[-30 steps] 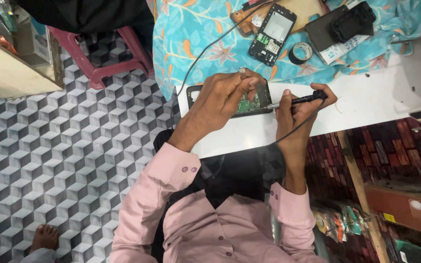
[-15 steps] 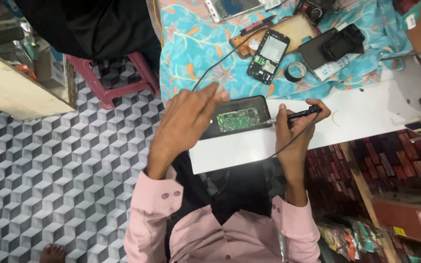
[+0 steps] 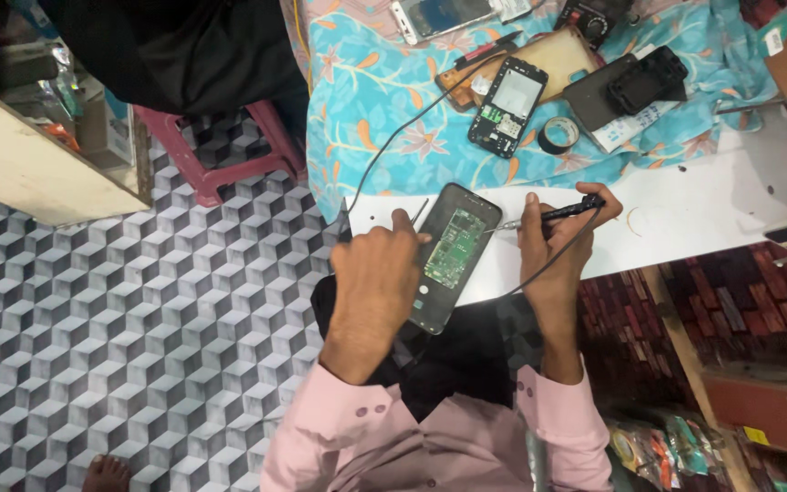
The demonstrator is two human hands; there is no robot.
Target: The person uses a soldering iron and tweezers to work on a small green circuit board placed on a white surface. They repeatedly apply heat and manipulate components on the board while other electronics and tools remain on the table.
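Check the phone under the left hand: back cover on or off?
Off. The phone lies on the white table with its green circuit board exposed. The left hand steadies it; the right hand holds a corded tool by its edge.

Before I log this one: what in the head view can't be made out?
- Left hand: its fingertips and whatever thin tool it grips lie behind the hand itself.
- Opened phone: its left edge is under that hand; parts on its green board are too small.
- Right hand holds a corded pen-shaped tool; whether the tip touches the phone is too fine to tell.
- White phone: cut by the top edge.
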